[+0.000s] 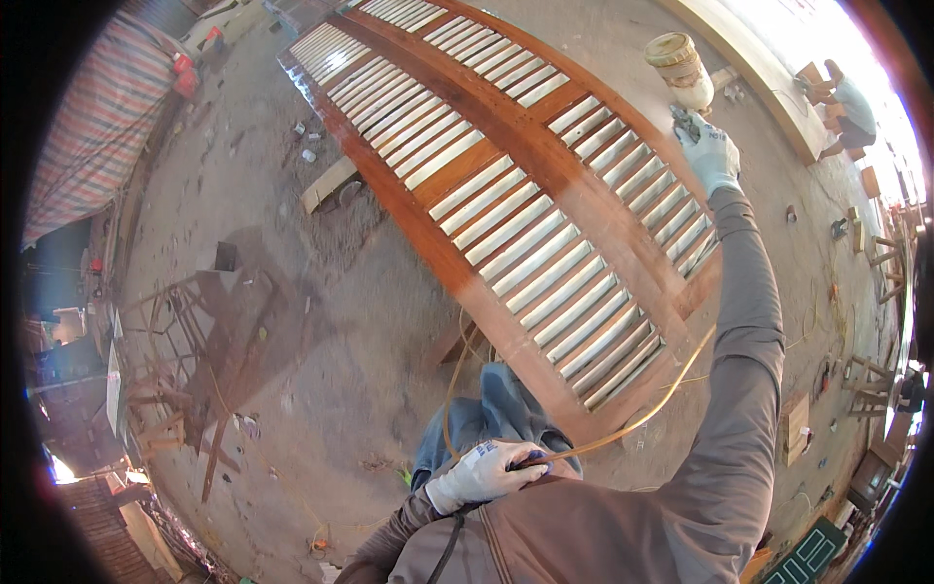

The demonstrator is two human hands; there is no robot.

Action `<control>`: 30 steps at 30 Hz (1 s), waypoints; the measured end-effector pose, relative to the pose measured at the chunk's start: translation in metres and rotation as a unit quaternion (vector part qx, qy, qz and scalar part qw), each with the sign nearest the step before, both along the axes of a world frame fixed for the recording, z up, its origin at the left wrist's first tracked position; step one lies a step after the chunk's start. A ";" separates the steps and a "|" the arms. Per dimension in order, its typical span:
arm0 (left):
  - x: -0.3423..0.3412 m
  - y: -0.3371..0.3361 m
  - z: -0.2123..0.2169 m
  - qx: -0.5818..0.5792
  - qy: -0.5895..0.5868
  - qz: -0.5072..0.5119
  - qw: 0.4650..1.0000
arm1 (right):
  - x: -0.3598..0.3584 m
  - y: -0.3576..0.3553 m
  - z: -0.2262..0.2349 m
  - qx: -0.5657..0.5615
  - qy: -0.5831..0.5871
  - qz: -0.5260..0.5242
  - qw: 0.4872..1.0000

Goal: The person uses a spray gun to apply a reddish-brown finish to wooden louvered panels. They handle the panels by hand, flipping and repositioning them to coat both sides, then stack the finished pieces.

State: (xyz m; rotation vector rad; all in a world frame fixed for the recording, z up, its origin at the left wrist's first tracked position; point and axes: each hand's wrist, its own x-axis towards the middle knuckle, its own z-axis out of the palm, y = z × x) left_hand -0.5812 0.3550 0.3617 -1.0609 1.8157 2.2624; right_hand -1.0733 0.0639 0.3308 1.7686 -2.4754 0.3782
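The long louvred wooden panel [506, 185] lay raised above open dirt ground [292, 321], free on both sides. The right hand [708, 151] gripped a cup-topped spray gun [684, 78] above its far edge; even passes would suit. The left hand [484, 474], fingers closed, held the yellow hose [632, 423] clear.
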 end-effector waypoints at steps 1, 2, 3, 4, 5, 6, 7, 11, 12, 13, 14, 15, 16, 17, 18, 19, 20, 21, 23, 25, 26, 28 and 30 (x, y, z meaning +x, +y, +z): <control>0.004 0.004 -0.001 0.002 0.003 0.001 1.000 | -0.005 0.004 -0.001 0.020 0.017 -0.023 0.999; 0.008 0.009 -0.004 -0.016 0.013 0.005 1.000 | -0.006 0.012 -0.001 0.017 0.006 -0.001 1.000; 0.011 0.013 -0.003 -0.018 0.007 -0.003 1.000 | -0.005 0.021 -0.004 0.018 -0.010 0.018 1.000; 0.015 0.018 -0.003 -0.020 -0.001 -0.004 1.000 | 0.010 0.032 -0.003 0.020 -0.027 0.043 0.998; 0.019 0.023 -0.003 -0.021 -0.008 -0.007 1.000 | 0.028 0.048 0.001 0.022 -0.044 0.066 0.997; 0.024 0.031 -0.004 -0.033 -0.001 0.006 0.999 | 0.061 0.064 0.019 0.031 -0.097 0.091 0.991; 0.027 0.039 -0.005 -0.047 0.008 0.012 0.999 | 0.072 0.077 0.020 0.037 -0.109 0.101 0.988; 0.041 0.081 -0.013 -0.090 0.034 0.028 0.995 | 0.156 0.126 0.034 0.053 -0.228 0.186 0.954; 0.045 0.093 -0.012 -0.093 0.028 0.026 0.995 | 0.178 0.138 0.036 0.044 -0.302 0.216 0.927; 0.048 0.102 -0.012 -0.098 0.026 0.020 0.995 | 0.194 0.149 0.038 0.035 -0.371 0.243 0.895; 0.051 0.112 -0.010 -0.085 0.032 0.023 0.996 | 0.206 0.157 0.042 0.082 -0.430 0.222 0.872; 0.056 0.126 -0.010 -0.068 0.035 0.026 0.997 | 0.216 0.166 0.042 0.131 -0.488 0.197 0.840; 0.059 0.139 -0.010 -0.050 0.038 0.029 0.998 | 0.222 0.176 0.046 0.141 -0.550 0.212 0.796; 0.060 0.148 -0.013 -0.054 0.039 0.035 0.997 | 0.223 0.182 0.049 0.148 -0.554 0.215 0.790; 0.062 0.161 -0.017 -0.053 0.036 0.042 0.997 | 0.225 0.188 0.048 0.161 -0.563 0.217 0.781; 0.062 0.171 -0.018 -0.054 0.035 0.047 0.997 | 0.222 0.192 0.050 0.170 -0.569 0.218 0.774; 0.063 0.180 -0.017 -0.061 0.042 0.058 0.996 | 0.211 0.192 0.034 0.147 -0.571 0.218 0.778; 0.063 0.186 -0.014 -0.062 0.030 0.068 0.995 | 0.209 0.193 0.042 0.126 -0.558 0.221 0.790; 0.059 0.189 -0.003 -0.069 0.016 0.072 0.995 | 0.162 0.177 0.022 0.043 -0.388 0.224 0.893; 0.052 0.192 0.008 -0.055 -0.001 0.080 0.995 | 0.113 0.155 0.002 -0.050 -0.316 0.182 0.930; 0.047 0.193 0.010 -0.047 -0.010 0.087 0.995 | 0.092 0.146 0.001 -0.015 -0.383 0.120 0.916; 0.036 0.204 0.002 -0.014 -0.002 0.149 0.989 | 0.079 0.137 0.017 -0.011 -0.294 0.057 0.954; 0.015 0.214 -0.001 0.003 0.006 0.201 0.980 | 0.038 0.123 0.020 -0.042 -0.157 0.054 0.985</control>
